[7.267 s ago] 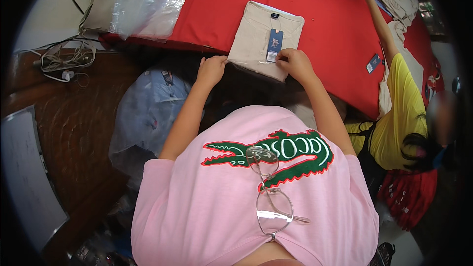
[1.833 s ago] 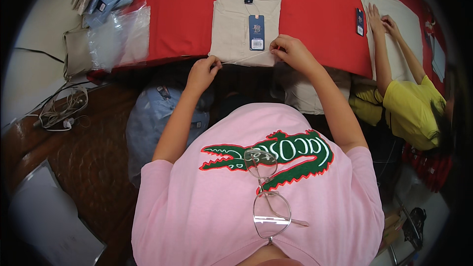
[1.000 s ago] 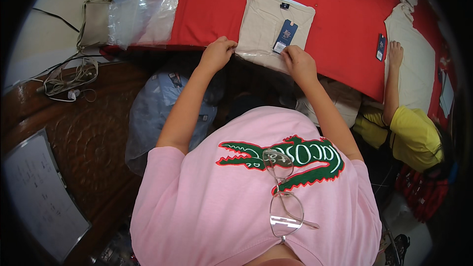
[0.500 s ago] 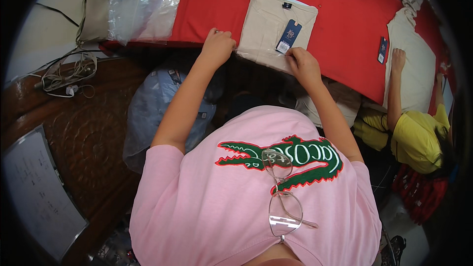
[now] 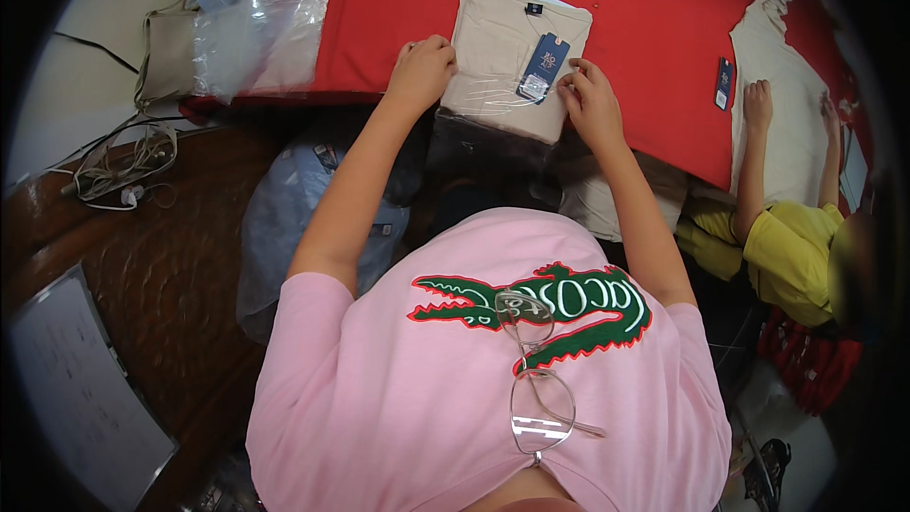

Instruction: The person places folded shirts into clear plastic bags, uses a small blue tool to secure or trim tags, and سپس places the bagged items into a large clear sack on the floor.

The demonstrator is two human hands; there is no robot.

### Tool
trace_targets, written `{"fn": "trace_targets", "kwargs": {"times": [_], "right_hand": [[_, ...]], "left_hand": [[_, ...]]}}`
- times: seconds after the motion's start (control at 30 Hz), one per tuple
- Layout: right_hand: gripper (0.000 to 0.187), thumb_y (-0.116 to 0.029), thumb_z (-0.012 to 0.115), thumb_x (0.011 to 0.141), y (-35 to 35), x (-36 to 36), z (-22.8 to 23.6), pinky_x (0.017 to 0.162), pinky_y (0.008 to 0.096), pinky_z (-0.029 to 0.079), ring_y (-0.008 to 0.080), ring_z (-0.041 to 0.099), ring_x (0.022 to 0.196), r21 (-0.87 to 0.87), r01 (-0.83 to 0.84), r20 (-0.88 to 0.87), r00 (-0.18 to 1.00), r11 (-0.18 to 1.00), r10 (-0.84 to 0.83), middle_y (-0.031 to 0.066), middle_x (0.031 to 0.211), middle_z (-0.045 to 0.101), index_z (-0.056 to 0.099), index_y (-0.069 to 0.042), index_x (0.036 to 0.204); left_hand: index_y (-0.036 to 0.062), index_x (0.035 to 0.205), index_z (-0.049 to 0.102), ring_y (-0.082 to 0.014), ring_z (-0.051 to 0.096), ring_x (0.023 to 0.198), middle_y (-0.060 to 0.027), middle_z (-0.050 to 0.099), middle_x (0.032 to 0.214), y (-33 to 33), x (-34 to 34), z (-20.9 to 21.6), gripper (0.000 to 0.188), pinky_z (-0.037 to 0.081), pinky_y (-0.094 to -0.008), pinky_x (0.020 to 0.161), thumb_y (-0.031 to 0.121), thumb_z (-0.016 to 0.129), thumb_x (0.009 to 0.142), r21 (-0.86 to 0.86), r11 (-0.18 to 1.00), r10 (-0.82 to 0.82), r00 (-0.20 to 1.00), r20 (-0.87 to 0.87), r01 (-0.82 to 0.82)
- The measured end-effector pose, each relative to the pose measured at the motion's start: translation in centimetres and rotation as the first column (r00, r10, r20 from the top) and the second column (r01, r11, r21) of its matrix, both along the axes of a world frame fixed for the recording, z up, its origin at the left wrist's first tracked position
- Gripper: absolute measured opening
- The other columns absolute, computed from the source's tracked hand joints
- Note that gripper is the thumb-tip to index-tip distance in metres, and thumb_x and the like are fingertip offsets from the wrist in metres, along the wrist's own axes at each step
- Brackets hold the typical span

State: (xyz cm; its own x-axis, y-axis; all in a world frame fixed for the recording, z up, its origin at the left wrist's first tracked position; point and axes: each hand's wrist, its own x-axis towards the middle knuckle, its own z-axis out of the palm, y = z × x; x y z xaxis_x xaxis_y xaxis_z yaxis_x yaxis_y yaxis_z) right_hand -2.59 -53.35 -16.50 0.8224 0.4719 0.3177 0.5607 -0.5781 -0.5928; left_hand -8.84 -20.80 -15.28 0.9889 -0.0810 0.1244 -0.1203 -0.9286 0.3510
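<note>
The beige folded garment [image 5: 482, 49] lies at the near edge of the red-covered table [image 5: 398, 5], collar end away from the person. A clear bag [image 5: 493, 93] wraps its lower part, and the loose end of the film hangs over the table edge, probably so that the bag has room below the cloth. The left hand [image 5: 423, 74] has its fingers curled in at the garment's left side, and the right hand [image 5: 593, 106] pinches at the opposite side; both seem to grip the film, likely to keep it spread evenly (it is so transparent that its exact rim between the fingertips cannot be made out). The navy hang tag [image 5: 543, 68] rests face up on the front, partly under the shine, presumably placed there so it shows through. Flat clear bags [image 5: 256, 45] lie at the table's left corner, perhaps for easy reach. On the right, a co-worker's hands [image 5: 757, 106] are at another beige garment [image 5: 779, 100], laid out flat, perhaps for smoothing.
</note>
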Motion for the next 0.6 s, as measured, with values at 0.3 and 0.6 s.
{"fn": "trace_targets", "kwargs": {"times": [0.3,0.6], "right_hand": [[0.020,-0.015,0.073,0.093,0.1,2.3,0.9,0.090,0.0426,0.057,0.0314,0.072,0.108,-0.037,0.035,-0.327,0.944,0.999,-0.045,0.0141,0.123,0.073,0.072,-0.005,0.110],[0.063,-0.034,0.077,0.091,7.3,6.5,3.0,0.111,0.0486,0.043,0.0346,0.059,0.131,-0.094,-0.068,0.147,0.986,0.993,0.081,0.0155,0.140,0.065,0.058,-0.008,0.146]], "left_hand": [[-0.0011,0.104,0.073,-0.0386,0.072,0.097,-0.0212,0.074,0.102,-0.6,1.0,-1.9,0.019,0.055,-0.0448,0.087,0.016,0.072,0.095,-0.423,0.846,0.267,0.945,-0.189,-0.324],[0.0002,0.103,0.079,-0.0245,0.075,0.088,-0.0152,0.078,0.094,1.8,0.2,-1.3,0.022,0.056,-0.0355,0.084,0.019,0.079,0.090,-0.471,0.788,0.187,0.883,-0.430,-0.396]]}}
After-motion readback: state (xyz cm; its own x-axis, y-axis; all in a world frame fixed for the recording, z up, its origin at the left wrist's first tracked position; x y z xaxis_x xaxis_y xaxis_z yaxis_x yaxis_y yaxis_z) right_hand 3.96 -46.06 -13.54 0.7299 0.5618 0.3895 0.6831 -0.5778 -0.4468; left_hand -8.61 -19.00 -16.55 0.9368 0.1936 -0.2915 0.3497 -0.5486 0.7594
